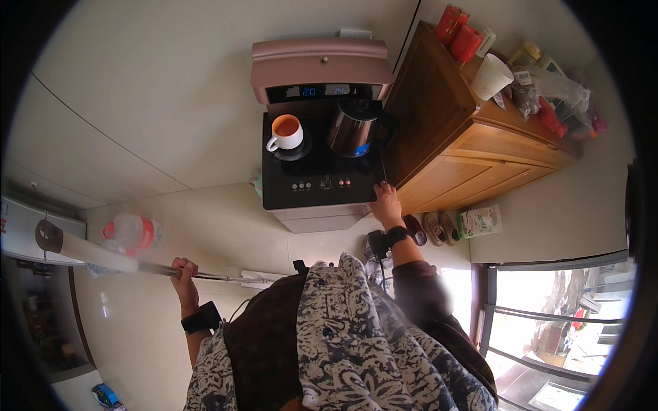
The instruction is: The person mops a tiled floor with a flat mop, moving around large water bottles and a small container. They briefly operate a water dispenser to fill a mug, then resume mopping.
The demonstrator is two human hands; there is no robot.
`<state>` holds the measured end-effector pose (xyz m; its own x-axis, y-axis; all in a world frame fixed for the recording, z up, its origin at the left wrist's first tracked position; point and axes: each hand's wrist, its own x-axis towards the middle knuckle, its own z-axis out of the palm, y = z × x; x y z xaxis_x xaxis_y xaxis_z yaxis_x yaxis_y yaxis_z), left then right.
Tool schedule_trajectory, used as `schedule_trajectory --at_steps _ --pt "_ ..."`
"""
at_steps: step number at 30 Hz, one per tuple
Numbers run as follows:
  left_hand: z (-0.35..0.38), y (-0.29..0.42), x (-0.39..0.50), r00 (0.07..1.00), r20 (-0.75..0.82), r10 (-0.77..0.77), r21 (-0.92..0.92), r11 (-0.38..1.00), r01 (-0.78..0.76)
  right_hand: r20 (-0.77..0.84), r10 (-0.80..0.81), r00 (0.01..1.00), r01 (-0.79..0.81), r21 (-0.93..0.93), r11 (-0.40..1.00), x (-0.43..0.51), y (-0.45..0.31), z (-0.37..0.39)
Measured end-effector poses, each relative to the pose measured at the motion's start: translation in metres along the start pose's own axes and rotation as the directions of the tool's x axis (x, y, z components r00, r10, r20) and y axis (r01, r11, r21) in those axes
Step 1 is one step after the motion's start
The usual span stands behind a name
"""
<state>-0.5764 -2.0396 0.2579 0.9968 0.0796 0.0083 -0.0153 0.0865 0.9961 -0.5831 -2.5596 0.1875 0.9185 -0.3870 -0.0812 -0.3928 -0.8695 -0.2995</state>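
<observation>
My left hand [184, 272] is closed around the pole of a flat mop [103, 255]. Its pale grip points up to the left, and the white mop head is partly hidden behind my clothing. My right hand [388, 205] grasps the right front corner of a tea bar water dispenser [308, 198], fingertips over the edge of its black top. On that top stand a white mug [292, 137] with an orange inside, at left, and an electric kettle [352, 131] with a dark lid, at right. Two red lights glow on the control panel.
A wooden cabinet [432, 133] adjoins the dispenser's right side, with a white cup [492, 77], red canisters [452, 24] and plastic bags on top. Shoes [434, 228] and a printed bag [480, 221] lie on the floor. A large water bottle [131, 231] stands at left.
</observation>
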Motion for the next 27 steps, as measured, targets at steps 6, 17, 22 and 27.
schedule_trajectory --at_steps 6,17,22,27 --pt "0.002 0.001 0.000 1.000 -0.020 0.000 0.013 1.000 0.000 -0.005 0.009 1.000 -0.009 0.009 1.000 0.000 0.001 0.001" --pt "0.002 0.001 0.001 1.000 -0.021 0.004 0.013 1.000 -0.004 -0.011 -0.002 1.000 0.002 0.004 1.000 0.001 0.003 0.002" --pt "0.003 0.003 0.001 1.000 -0.018 -0.003 -0.011 1.000 0.003 -0.027 0.094 0.995 -0.088 0.190 0.978 0.023 0.003 -0.024" --pt "0.004 0.003 0.002 1.000 -0.014 -0.017 -0.011 1.000 0.017 -0.436 0.202 0.877 -0.001 0.417 0.909 0.058 -0.009 -0.076"
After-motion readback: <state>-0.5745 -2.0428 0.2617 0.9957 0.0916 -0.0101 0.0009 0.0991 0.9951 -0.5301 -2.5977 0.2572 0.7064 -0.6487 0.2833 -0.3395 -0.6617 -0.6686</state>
